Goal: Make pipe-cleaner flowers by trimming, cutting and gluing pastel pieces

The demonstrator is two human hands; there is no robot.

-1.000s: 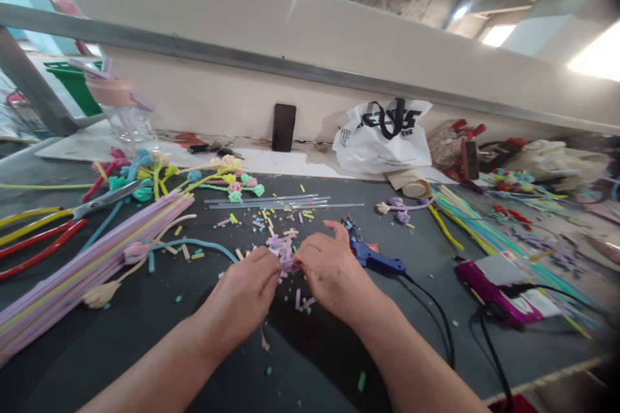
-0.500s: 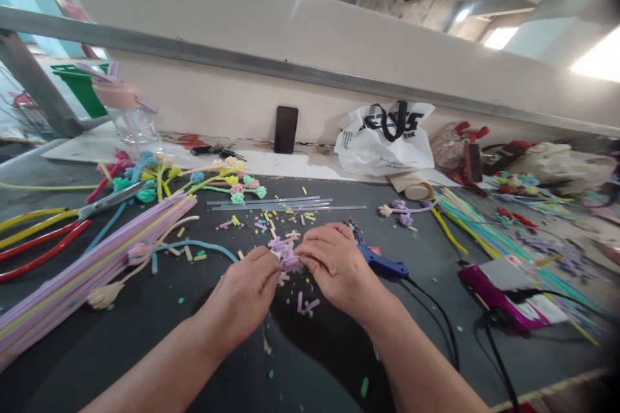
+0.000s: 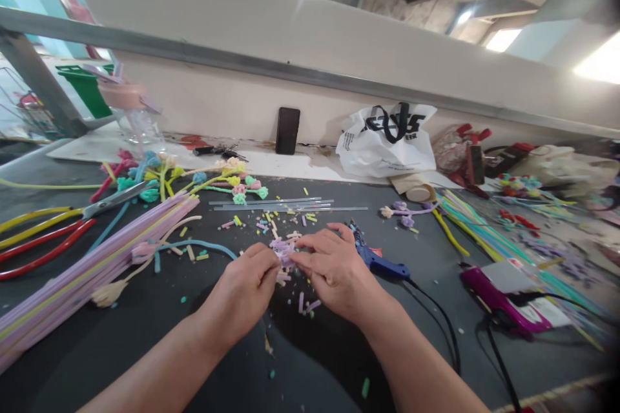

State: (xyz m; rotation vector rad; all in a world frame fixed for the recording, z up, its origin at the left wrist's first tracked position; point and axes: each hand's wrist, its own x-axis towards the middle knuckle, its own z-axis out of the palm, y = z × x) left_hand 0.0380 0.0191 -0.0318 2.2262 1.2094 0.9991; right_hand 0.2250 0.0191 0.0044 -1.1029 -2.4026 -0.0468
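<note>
My left hand [image 3: 248,284] is closed in a pinch at the edge of a small lilac chenille piece [image 3: 285,249] at the middle of the dark table. Opposite it, my right hand [image 3: 335,271] has its thumb and fingertips closed in on the same piece from the right. The fingers partly hide it, so its exact shape is unclear. Short lilac offcuts [image 3: 301,302] lie just below the hands. A blue-handled glue gun [image 3: 387,266] rests right of my right hand, its nozzle end pointing away.
Scissors [image 3: 113,199] and a bundle of lilac chenille stems [image 3: 111,258] lie at left, near finished chenille flowers [image 3: 232,177]. Clear glue sticks [image 3: 290,205] lie behind the hands. A magenta device [image 3: 498,303] with black cables sits right. A phone [image 3: 287,131] and white bag [image 3: 387,142] stand behind.
My right hand's fingers have shifted slightly left and stretched further over the lilac piece. My left hand stays almost in place. The whole view has moved very slightly.
</note>
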